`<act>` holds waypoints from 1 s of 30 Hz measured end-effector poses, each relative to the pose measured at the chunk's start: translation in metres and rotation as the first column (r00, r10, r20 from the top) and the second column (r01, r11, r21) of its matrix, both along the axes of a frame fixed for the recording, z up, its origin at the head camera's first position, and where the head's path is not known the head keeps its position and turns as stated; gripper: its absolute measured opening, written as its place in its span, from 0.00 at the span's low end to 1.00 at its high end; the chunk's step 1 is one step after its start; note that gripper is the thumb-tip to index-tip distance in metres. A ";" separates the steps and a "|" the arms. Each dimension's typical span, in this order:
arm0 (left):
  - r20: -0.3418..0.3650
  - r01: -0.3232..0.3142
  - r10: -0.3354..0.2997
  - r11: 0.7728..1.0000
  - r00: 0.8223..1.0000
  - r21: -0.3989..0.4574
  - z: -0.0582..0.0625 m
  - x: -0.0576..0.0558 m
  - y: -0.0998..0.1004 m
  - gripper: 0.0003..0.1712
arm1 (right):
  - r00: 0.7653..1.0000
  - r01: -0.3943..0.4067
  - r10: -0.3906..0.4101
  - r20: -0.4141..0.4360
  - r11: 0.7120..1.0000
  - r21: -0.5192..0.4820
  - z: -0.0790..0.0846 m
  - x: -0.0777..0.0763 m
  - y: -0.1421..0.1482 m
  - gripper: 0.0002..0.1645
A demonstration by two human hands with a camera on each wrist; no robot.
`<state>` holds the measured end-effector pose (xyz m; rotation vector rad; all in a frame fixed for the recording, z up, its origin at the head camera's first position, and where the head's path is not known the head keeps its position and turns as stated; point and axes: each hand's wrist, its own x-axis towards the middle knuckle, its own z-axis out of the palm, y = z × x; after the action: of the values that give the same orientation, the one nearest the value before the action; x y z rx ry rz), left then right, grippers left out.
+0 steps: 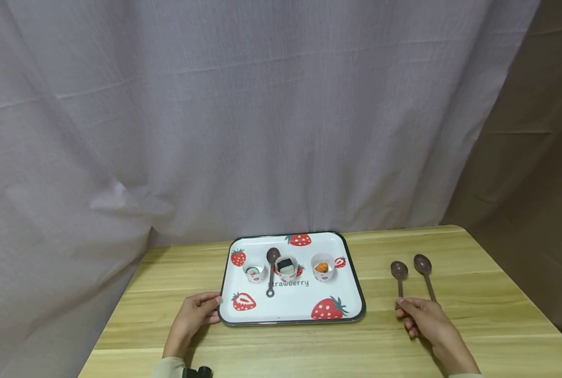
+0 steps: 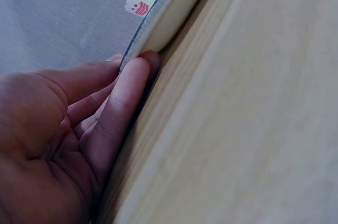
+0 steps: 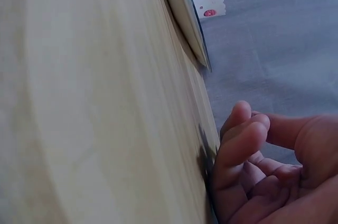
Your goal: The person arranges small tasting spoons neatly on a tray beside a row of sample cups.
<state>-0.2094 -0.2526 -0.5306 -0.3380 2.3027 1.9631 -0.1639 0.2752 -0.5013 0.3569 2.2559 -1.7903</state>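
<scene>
A white tray [image 1: 281, 310] with a dark rim and strawberry prints lies on the table. My left hand [image 1: 194, 315] holds its left edge, thumb at the rim and fingers underneath in the left wrist view. On the tray stand three small paper cups: one with a sushi roll [image 1: 252, 272], one with a rice ball [image 1: 285, 266], one with an orange food piece [image 1: 322, 268]. A brown spoon [image 1: 270, 273] lies between the left and middle cups. My right hand [image 1: 425, 321] pinches the handle end of another brown spoon [image 1: 399, 270], right of the tray.
A third brown spoon [image 1: 424, 265] lies just right of the pinched one, its handle end hidden behind my right hand. The wooden table [image 1: 309, 352] ends at a grey curtain [image 1: 281, 131] behind the tray. A brown cloth [image 1: 531, 210] hangs at the right.
</scene>
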 end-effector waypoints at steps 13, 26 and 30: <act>-0.003 -0.011 0.011 1.000 1.000 -0.005 0.000 -0.001 -0.001 0.18 | 0.997 0.067 -0.066 -0.038 0.997 0.036 -0.002 0.007 -0.016 0.20; -0.016 0.019 -0.019 1.000 1.000 0.009 0.001 0.002 0.000 0.19 | 0.993 0.092 -0.089 -0.072 0.995 0.040 0.010 0.006 -0.034 0.20; -0.015 0.009 -0.009 1.000 1.000 0.011 0.003 0.002 0.001 0.19 | 0.992 0.095 -0.092 -0.082 0.995 0.036 0.019 0.006 -0.041 0.19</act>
<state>-0.2070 -0.2520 -0.5278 -0.3124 2.2970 1.9799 -0.1575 0.2347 -0.4828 0.4117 2.3690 -1.8383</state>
